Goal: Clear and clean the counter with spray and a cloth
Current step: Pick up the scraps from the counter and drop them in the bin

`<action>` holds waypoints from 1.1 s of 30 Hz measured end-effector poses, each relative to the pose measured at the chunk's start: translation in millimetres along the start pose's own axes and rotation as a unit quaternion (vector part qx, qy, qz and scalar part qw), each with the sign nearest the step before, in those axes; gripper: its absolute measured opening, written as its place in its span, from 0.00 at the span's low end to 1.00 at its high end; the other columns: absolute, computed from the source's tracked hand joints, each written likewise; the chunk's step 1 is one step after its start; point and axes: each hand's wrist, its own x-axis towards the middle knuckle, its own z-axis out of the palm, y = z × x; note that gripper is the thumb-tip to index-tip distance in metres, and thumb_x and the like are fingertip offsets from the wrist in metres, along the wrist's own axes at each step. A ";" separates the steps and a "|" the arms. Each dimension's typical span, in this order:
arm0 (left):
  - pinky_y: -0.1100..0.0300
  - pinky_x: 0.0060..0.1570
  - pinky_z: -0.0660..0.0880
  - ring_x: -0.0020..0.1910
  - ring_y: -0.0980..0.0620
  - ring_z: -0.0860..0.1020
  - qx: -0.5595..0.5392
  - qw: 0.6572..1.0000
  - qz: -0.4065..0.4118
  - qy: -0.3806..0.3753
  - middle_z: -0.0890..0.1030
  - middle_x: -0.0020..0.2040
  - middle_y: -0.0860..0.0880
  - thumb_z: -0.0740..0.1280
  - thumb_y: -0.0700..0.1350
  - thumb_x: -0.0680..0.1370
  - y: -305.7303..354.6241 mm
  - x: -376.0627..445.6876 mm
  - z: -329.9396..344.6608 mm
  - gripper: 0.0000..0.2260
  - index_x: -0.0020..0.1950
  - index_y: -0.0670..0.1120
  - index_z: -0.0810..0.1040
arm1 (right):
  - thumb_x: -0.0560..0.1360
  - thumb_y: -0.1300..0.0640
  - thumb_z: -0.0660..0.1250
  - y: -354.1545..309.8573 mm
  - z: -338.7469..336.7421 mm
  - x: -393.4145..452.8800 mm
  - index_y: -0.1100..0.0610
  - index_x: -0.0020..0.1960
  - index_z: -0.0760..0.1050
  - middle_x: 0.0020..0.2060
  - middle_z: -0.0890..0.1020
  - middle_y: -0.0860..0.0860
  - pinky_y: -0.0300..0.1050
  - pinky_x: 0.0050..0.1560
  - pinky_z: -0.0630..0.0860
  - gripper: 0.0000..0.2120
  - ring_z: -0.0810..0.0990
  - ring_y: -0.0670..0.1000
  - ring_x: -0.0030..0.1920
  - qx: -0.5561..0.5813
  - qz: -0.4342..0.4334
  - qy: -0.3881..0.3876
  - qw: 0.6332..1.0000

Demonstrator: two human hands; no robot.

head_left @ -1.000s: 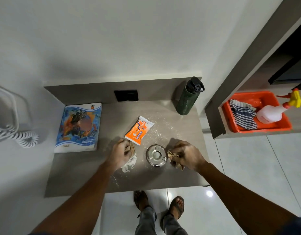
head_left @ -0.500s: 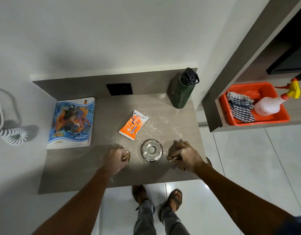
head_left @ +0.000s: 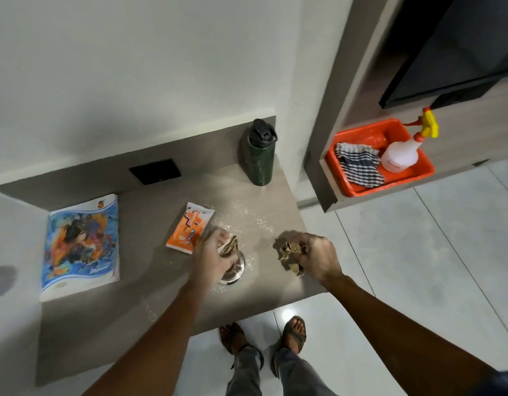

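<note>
1. I am closing my left hand [head_left: 215,254] around a wad of crumpled brown scraps [head_left: 229,244], fingers curled tight on them, right above the small steel bowl [head_left: 235,270] at the front of the counter [head_left: 104,324].
2. I am gripping a second wad of scraps [head_left: 288,254] in my right hand [head_left: 318,260], fingers bunched around it, over the counter's right front corner.
3. The bowl is lying directly under my left hand and just to the left of my right, so the left is the nearer one; I judge that hand would drop its load first, then the right would cross over a little.
4. White crumbs [head_left: 247,215] are still scattered between the bowl and the green bottle [head_left: 260,155] standing at the back right.
5. An orange packet [head_left: 189,227] is lying just beside my left hand, its long side running back-right to front-left; a book [head_left: 81,247] is lying flat well to the left.
6. The spray bottle [head_left: 401,155] and striped cloth [head_left: 358,167] are sitting in the red tray [head_left: 418,174] on the shelf well off to my right, closer to my right hand, untouched.
</note>
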 end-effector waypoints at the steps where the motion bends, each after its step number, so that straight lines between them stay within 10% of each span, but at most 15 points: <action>1: 0.54 0.53 0.78 0.51 0.48 0.83 -0.003 1.000 0.016 -0.003 0.85 0.49 0.51 0.84 0.40 0.67 12.6 3.9 8.5 0.21 0.57 0.48 0.82 | 0.73 0.56 0.84 6.0 -2.5 -0.4 0.45 0.60 0.88 0.53 0.92 0.48 0.40 0.56 0.85 0.18 0.89 0.51 0.51 0.018 0.006 0.022 1.000; 8: 0.76 0.49 0.70 0.54 0.51 0.83 0.026 0.993 0.087 -0.075 0.86 0.56 0.50 0.83 0.42 0.72 93.1 19.3 85.8 0.21 0.64 0.46 0.85 | 0.74 0.61 0.83 66.1 -18.6 -8.7 0.50 0.51 0.88 0.45 0.89 0.48 0.42 0.51 0.82 0.09 0.89 0.53 0.48 0.173 0.146 0.131 0.965; 12: 0.65 0.59 0.78 0.58 0.50 0.83 0.045 0.984 0.139 -0.105 0.86 0.61 0.47 0.82 0.43 0.73 134.5 24.6 134.1 0.21 0.65 0.45 0.86 | 0.73 0.58 0.85 115.0 -21.0 -11.9 0.53 0.49 0.88 0.44 0.89 0.50 0.45 0.51 0.82 0.08 0.87 0.53 0.47 0.219 0.216 0.159 0.938; 16: 0.77 0.54 0.65 0.56 0.53 0.80 0.056 0.979 0.159 -0.116 0.86 0.62 0.48 0.81 0.43 0.74 166.4 32.6 191.2 0.19 0.64 0.45 0.85 | 0.73 0.57 0.85 166.8 -16.8 -16.6 0.53 0.47 0.87 0.43 0.90 0.52 0.43 0.45 0.84 0.08 0.88 0.53 0.45 0.229 0.272 0.170 0.919; 22: 0.52 0.72 0.77 0.69 0.45 0.80 0.109 0.967 0.138 -0.181 0.80 0.68 0.47 0.78 0.43 0.78 181.4 50.6 282.5 0.20 0.69 0.46 0.80 | 0.73 0.57 0.85 236.5 13.8 -3.6 0.49 0.40 0.83 0.35 0.90 0.49 0.51 0.44 0.88 0.11 0.90 0.53 0.39 0.253 0.337 0.160 0.893; 33: 0.53 0.76 0.76 0.78 0.45 0.75 0.176 0.957 0.010 -0.230 0.76 0.77 0.45 0.72 0.45 0.84 130.9 82.5 413.0 0.24 0.80 0.44 0.73 | 0.77 0.50 0.80 312.0 93.4 45.5 0.55 0.60 0.88 0.51 0.92 0.53 0.46 0.49 0.81 0.14 0.89 0.57 0.53 0.226 0.411 0.115 0.876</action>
